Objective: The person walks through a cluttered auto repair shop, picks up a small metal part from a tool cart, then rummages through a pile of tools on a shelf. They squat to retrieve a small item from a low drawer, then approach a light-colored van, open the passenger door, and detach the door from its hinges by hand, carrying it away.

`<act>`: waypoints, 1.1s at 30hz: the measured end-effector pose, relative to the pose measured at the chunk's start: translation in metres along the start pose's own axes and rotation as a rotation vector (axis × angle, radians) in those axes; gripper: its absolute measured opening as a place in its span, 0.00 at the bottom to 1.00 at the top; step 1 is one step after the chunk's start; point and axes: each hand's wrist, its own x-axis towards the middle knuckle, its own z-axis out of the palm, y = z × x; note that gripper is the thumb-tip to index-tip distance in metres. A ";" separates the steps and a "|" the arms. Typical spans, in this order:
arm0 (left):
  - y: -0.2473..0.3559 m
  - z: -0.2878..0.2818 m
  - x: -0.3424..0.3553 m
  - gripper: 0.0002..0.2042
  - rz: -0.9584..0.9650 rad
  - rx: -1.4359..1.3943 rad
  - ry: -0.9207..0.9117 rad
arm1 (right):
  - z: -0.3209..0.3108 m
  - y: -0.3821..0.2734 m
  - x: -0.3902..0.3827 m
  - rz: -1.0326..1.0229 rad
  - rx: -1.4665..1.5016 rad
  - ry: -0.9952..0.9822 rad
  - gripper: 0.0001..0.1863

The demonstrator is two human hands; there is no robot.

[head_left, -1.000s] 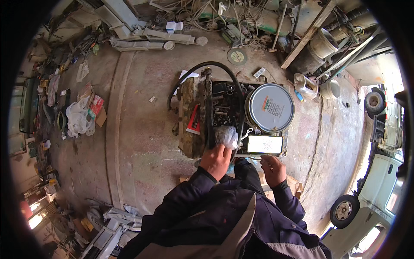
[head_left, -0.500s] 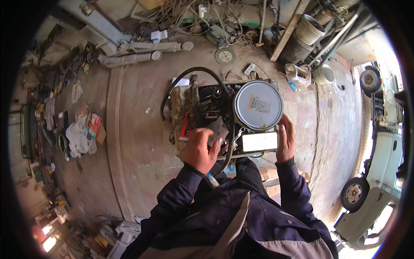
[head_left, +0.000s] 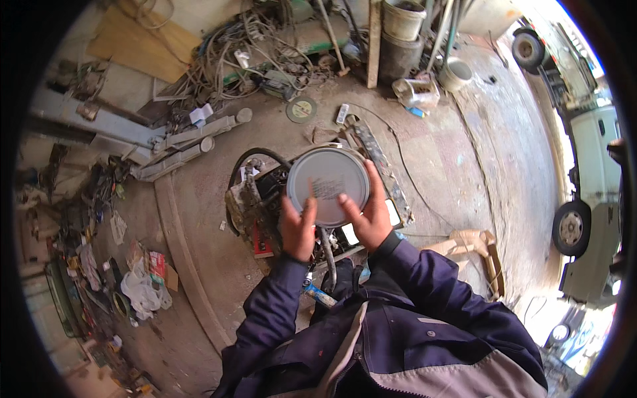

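Note:
Between my two hands is a round grey tin [head_left: 326, 170], its flat top with faint print facing up. My left hand [head_left: 298, 229] grips its near left rim, thumb lying on the top. Around the right side wrap the fingers of my right hand [head_left: 371, 213], its thumb also on the top. Beneath the tin is a worn metal stand [head_left: 395, 189] cluttered with dark parts. A black hose [head_left: 255, 153] arches over the stand's left part. A bright white rectangle [head_left: 350, 233] shows beside my right hand, and a red box [head_left: 263, 245] lies near my left wrist.
Tangled hoses [head_left: 265, 50] heap at the back, with buckets [head_left: 402, 56] to their right. A cutting disc [head_left: 301, 109] lies on the floor. Plastic bags [head_left: 141, 292] sit at left, cardboard [head_left: 470, 242] at right. A vehicle wheel [head_left: 571, 227] stands at far right.
My hands have closed in on the grey tin from both sides and taken hold of it. It has shifted left over the stand. The whole view has turned.

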 end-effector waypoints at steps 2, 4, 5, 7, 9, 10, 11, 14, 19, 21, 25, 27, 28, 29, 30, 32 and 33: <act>0.012 -0.023 -0.023 0.31 -0.068 -0.076 0.109 | 0.006 -0.025 -0.020 -0.127 -0.089 -0.076 0.55; 0.036 -0.047 -0.050 0.33 -0.097 -0.445 0.263 | 0.018 -0.053 -0.040 -0.228 -0.126 -0.177 0.58; 0.049 -0.062 -0.055 0.36 -0.089 -0.432 0.387 | 0.027 -0.066 -0.051 -0.201 -0.150 -0.266 0.60; 0.078 -0.083 -0.070 0.38 0.037 -0.325 0.387 | 0.042 -0.081 -0.061 -0.219 -0.038 -0.350 0.60; 0.093 -0.092 -0.076 0.39 0.158 -0.219 0.376 | 0.053 -0.082 -0.064 -0.232 -0.007 -0.423 0.61; 0.096 -0.093 -0.079 0.38 0.123 -0.151 0.405 | 0.056 -0.081 -0.068 -0.202 -0.021 -0.448 0.61; 0.097 -0.093 -0.080 0.38 0.107 -0.134 0.422 | 0.058 -0.078 -0.071 -0.169 -0.025 -0.473 0.62; 0.082 -0.089 -0.089 0.37 -0.005 -0.111 0.450 | 0.056 -0.063 -0.081 -0.084 -0.142 -0.560 0.62; 0.053 -0.089 -0.096 0.29 -0.066 -0.042 0.515 | 0.049 -0.050 -0.085 -0.132 -0.303 -0.604 0.61; 0.049 -0.092 -0.096 0.27 -0.075 0.005 0.542 | 0.046 -0.050 -0.081 -0.175 -0.279 -0.604 0.61; 0.048 -0.097 -0.095 0.26 -0.070 -0.060 0.528 | 0.034 -0.050 -0.071 -0.138 -0.226 -0.646 0.55; 0.047 -0.100 -0.096 0.25 -0.098 -0.113 0.560 | 0.026 -0.046 -0.070 -0.112 -0.186 -0.584 0.45; 0.046 -0.102 -0.096 0.25 -0.093 -0.152 0.559 | 0.022 -0.043 -0.069 -0.071 -0.168 -0.571 0.42; 0.046 -0.104 -0.098 0.24 -0.114 -0.152 0.584 | 0.020 -0.038 -0.067 -0.029 -0.150 -0.558 0.39; 0.045 -0.106 -0.099 0.24 -0.123 -0.162 0.590 | 0.018 -0.032 -0.065 -0.046 -0.188 -0.512 0.31; 0.043 -0.109 -0.101 0.23 -0.133 -0.178 0.588 | 0.012 -0.019 -0.060 0.057 -0.185 -0.517 0.20; 0.042 -0.111 -0.101 0.23 -0.131 -0.184 0.584 | 0.008 -0.012 -0.058 0.092 -0.183 -0.515 0.17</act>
